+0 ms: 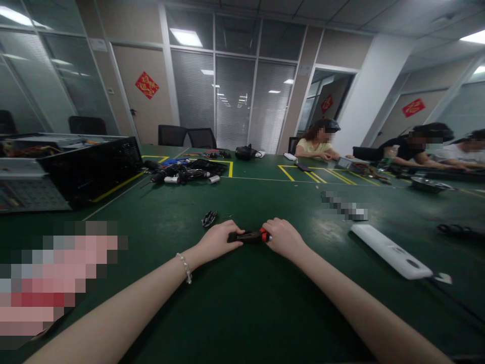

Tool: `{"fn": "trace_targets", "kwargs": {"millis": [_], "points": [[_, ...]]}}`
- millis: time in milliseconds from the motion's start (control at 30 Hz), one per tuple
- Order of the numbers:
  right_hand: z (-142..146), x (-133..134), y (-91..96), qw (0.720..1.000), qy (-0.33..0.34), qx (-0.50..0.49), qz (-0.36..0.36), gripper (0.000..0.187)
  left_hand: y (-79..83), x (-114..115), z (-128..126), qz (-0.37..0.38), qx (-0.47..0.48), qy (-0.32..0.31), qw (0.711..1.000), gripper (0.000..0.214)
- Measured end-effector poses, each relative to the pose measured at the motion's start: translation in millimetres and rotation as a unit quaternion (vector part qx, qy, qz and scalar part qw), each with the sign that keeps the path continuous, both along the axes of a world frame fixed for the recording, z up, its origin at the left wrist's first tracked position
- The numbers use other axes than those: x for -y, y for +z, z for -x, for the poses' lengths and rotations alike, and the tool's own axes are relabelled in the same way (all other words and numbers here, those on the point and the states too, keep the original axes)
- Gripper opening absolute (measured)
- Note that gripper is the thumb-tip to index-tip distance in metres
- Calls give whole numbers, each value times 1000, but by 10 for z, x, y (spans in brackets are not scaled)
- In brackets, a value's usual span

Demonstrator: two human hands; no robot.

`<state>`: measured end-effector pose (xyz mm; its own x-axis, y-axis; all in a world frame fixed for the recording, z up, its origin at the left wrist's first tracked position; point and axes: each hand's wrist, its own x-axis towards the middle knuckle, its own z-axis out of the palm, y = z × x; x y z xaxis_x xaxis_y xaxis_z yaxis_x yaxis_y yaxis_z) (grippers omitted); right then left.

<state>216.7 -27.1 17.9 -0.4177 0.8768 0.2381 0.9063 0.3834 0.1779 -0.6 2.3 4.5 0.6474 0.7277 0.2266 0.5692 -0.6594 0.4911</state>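
Note:
A slim black-and-red tool (248, 236) lies sideways between my two hands, just above or on the green tabletop; its exact kind is not clear. My left hand (219, 237) is closed in a pinch on its black end. At the red end, my right hand (282, 236) has its fingers wrapped around it, hiding part of that end. A small dark clump of parts (208, 218) sits beyond my left hand, with a few thin slivers (228, 216) beside it.
A white power strip (392, 251) lies to the right, its cable running off. An open computer case (91, 169) stands at far left. Tools and cables (185, 171) are heaped beyond. A blurred-out item (56, 278) lies near left. Several people sit at the far right.

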Motion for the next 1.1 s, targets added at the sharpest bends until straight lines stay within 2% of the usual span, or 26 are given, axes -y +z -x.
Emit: {"fn": "trace_targets", "kwargs": {"millis": [300, 567, 933, 1100], "points": [[-15, -36, -4, 999, 22, 22, -34, 17, 7, 0, 5, 5, -1, 6, 1000, 28], [-17, -15, -5, 1000, 9, 0, 3, 15, -21, -14, -2, -2, 3, 3, 1000, 29], [-9, -35, 13, 999, 19, 27, -26, 18, 14, 4, 1, 8, 1, 4, 1000, 29], [-6, -16, 10, 1000, 2, 7, 7, 16, 8, 3, -5, 11, -7, 6, 1000, 29]]}}
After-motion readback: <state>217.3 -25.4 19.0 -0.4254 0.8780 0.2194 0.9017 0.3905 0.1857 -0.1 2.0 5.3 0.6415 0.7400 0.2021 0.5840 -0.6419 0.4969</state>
